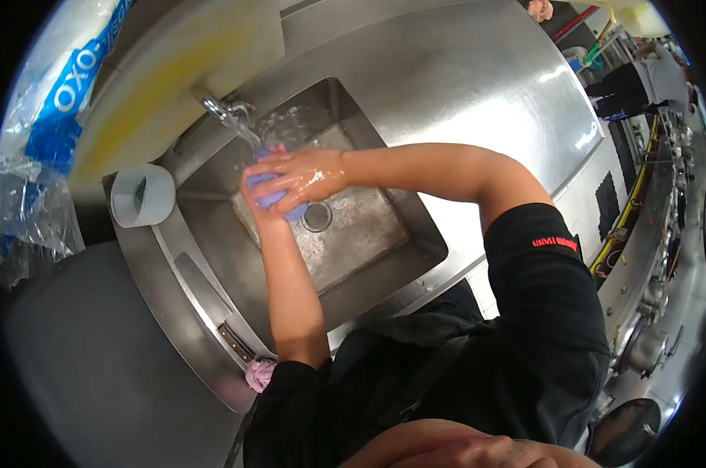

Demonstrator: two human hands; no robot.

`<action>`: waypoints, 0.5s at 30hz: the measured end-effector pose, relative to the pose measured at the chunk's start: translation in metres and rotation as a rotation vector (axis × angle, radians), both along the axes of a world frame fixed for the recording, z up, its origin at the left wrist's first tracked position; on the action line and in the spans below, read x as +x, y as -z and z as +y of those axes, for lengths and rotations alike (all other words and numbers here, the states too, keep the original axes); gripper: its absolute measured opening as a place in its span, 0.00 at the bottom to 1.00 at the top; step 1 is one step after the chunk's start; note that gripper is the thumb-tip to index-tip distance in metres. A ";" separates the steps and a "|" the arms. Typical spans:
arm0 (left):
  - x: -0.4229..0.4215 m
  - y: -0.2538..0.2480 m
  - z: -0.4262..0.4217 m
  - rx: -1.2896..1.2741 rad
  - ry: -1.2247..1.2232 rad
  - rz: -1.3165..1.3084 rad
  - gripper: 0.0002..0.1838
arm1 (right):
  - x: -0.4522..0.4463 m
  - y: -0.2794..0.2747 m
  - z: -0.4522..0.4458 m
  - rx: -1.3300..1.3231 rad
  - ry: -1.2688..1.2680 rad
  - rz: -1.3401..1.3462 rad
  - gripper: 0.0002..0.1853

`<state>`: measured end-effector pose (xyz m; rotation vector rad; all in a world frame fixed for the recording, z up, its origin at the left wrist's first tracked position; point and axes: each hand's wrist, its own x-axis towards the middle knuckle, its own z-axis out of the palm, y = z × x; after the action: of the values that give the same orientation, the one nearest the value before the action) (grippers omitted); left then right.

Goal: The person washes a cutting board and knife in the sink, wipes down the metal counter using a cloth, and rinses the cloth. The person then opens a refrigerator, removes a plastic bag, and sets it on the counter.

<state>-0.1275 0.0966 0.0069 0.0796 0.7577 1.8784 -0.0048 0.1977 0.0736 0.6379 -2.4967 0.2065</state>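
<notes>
Both of my hands are pressed together around a wet purple cloth point(273, 196) beneath the running faucet point(226, 113). My right hand point(310, 173) lies across the top of it with the fingers wrapped over, shiny with water. My left hand point(253, 204) holds it from below and the left side, mostly hidden behind the right. Water splashes off them into the steel sink point(361, 269), above the round drain point(317, 217).
A white plastic tub point(144, 195) stands at the sink's left corner. On the left ledge lie a knife point(234, 341) with a brown handle and a crumpled pink cloth point(260, 375). A yellow-stained board point(173, 78) leans behind the faucet. Another person point(653, 82) stands far right.
</notes>
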 end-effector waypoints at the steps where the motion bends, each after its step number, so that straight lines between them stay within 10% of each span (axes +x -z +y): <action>1: 0.001 0.001 -0.003 -0.073 -0.064 0.153 0.30 | -0.001 -0.002 -0.004 -0.185 -0.051 -0.024 0.25; 7: 0.005 -0.045 -0.030 0.040 -0.422 0.134 0.18 | -0.010 0.009 -0.063 -1.392 0.031 0.209 0.14; 9: 0.017 -0.053 -0.036 0.156 -0.422 0.180 0.17 | -0.017 0.033 -0.088 -2.453 -0.038 0.258 0.13; 15: 0.072 -0.079 -0.069 -0.196 -0.486 1.561 0.10 | 0.004 0.042 -0.108 -2.981 -0.206 -0.104 0.07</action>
<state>-0.0551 0.0276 0.0858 1.4542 2.1089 1.9146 -0.0008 0.0901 0.0313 -0.5366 0.0353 2.6452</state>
